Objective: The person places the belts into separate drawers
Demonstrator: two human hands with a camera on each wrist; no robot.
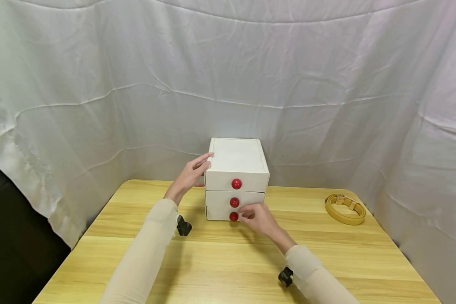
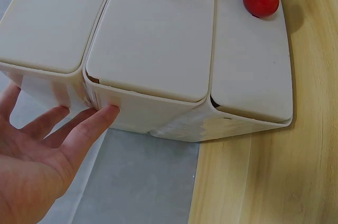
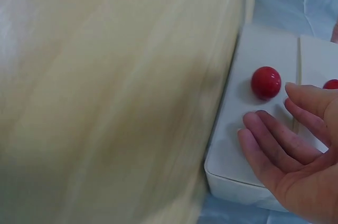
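White plastic three-drawer chest (image 1: pixel 236 169) with round red knobs is being steadied and worked at, mid-frame on the pale wooden table (image 1: pixel 137 253).

Left of centre, the left hand (image 1: pixel 190 175) is lying open, straight fingers pressing the chest's left side near its top edge. At the centre, the right hand (image 1: pixel 259 217) is resting relaxed fingertips on the bottom drawer front (image 1: pixel 218 214), just beside the lowest red knob (image 1: pixel 233 216), gripping nothing. All three drawers are looking closed. By my judgement the approach to that knob is in hand; the next move is calling for a pinch round it while the left hand braces. At right, a coiled tan leather belt (image 1: pixel 346 207) is lying well apart.
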